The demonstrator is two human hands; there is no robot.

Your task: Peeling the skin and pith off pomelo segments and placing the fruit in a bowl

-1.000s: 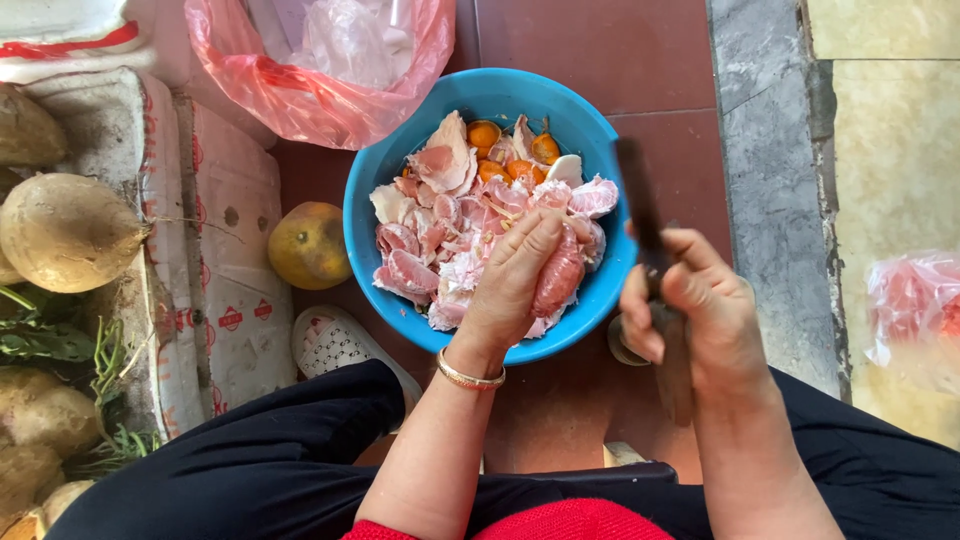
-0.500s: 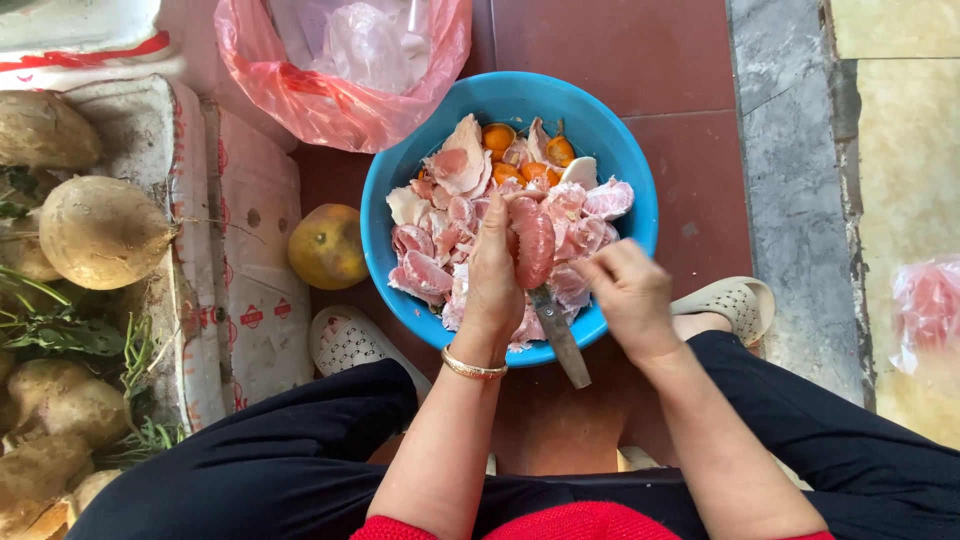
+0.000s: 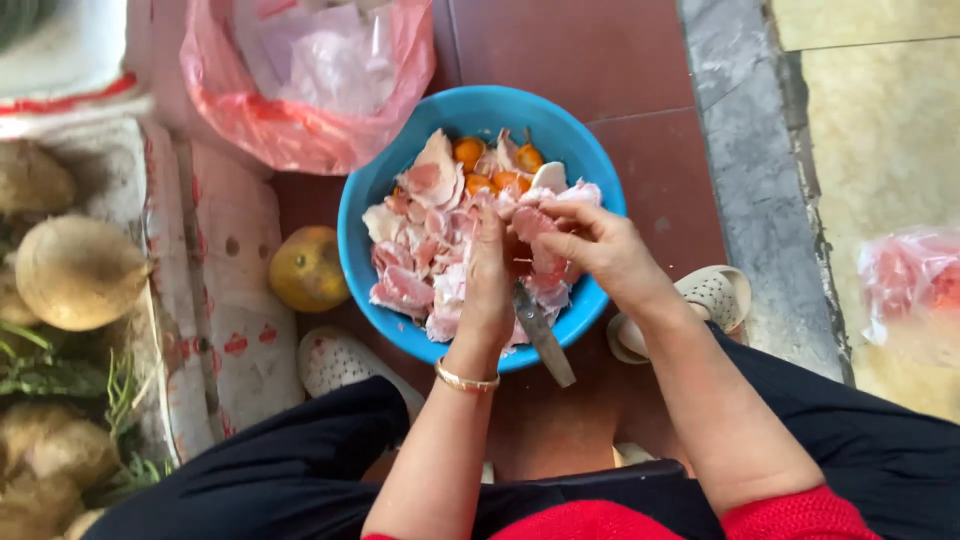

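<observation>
- Left hand pinches a raw meat piece over the blue basin.
- Right hand grips the same piece; knife sits between the hands, holder unclear.
- Best kept low over the basin, fingers off the blade.

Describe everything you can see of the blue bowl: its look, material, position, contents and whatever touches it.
The blue bowl is round, smooth and plastic-looking, standing upright on the reddish tiled floor. It holds a heap of pink and white raw meat pieces, with orange pieces at the far side. The left hand and right hand work over the meat, and a knife crosses its near rim. A pink plastic bag lies beside it.
</observation>
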